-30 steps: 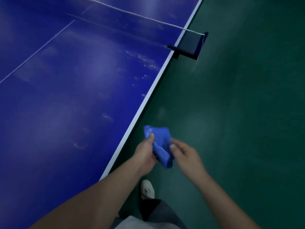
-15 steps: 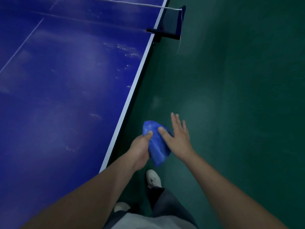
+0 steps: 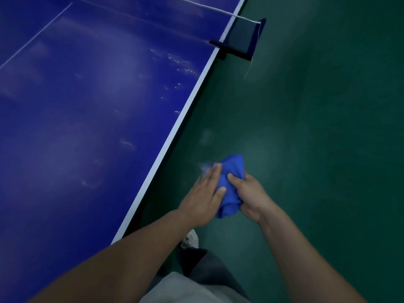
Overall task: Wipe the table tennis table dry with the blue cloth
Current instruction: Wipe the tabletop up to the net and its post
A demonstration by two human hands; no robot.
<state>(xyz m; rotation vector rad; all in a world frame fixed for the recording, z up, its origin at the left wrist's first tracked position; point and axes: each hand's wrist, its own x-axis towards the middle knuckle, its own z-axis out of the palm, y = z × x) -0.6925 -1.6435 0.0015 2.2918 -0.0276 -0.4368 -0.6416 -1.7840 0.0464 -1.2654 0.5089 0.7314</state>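
Note:
The blue cloth is bunched up between my two hands, over the green floor just right of the table's side edge. My right hand grips the cloth with curled fingers and thumb. My left hand lies against the cloth's left side with fingers fairly straight, thumb pressing on the fabric. The blue table tennis table fills the left of the view. Patches of water drops glisten on it near the net and along the white edge line.
The net post and clamp stick out from the table's side at the top. Green floor spreads to the right. My shoe and trouser leg stand on the floor close to the table's edge.
My right hand went from spread fingers beside the cloth to gripping it. My left hand's fingers straightened along the cloth. The view shifted slightly left, bringing more table into sight.

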